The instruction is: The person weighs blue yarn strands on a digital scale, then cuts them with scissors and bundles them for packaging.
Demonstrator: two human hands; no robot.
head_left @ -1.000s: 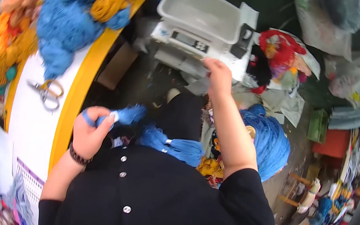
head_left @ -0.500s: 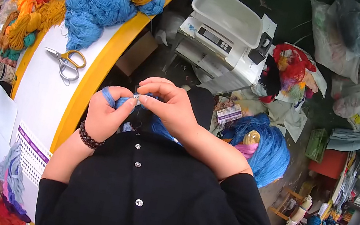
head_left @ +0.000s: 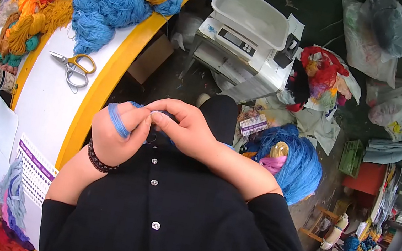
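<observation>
Beside the yellow-edged table (head_left: 95, 92), your left hand (head_left: 117, 133) grips blue yarn (head_left: 118, 119) looped over its fingers. Your right hand (head_left: 182, 127) pinches the strand's end.

one left hand (head_left: 117, 135), one right hand (head_left: 184, 130), one blue yarn strand (head_left: 118, 119) (looped). one pair of scissors (head_left: 73, 68), one scale (head_left: 244, 42).

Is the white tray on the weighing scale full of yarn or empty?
Empty. The tray on the scale shows only its bare white inside; no yarn lies in it.
</observation>
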